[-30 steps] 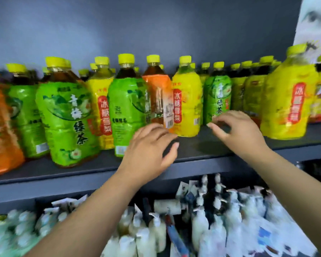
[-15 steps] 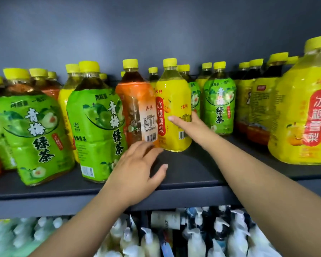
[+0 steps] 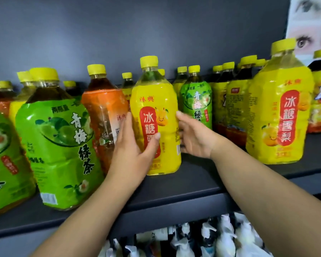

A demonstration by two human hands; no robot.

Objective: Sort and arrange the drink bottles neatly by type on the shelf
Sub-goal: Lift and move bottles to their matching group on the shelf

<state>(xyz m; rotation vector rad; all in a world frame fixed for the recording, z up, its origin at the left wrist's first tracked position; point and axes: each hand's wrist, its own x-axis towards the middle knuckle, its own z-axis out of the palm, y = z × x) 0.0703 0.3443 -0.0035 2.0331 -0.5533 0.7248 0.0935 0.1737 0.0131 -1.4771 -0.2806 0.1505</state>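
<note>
On the shelf [image 3: 193,182], mid-row, the left hand [image 3: 132,154] and right hand [image 3: 195,138] clasp the upright yellow bottle [image 3: 152,93], each grip closed on one side. It seems mid-pick. Next it likely needs lifting clear of the green bottle [image 3: 196,102], toward the matching bottle [image 3: 280,108] at right.

We've got a dark grey shelf [image 3: 193,184] packed with upright, yellow-capped drink bottles. There's a big green tea bottle [image 3: 59,145] front left, an orange-label bottle [image 3: 104,112] just beside it, a yellow pear drink bottle [image 3: 156,101] mid-shelf and a second yellow bottle [image 3: 280,115] on the right, with more rows crowded behind.
</note>
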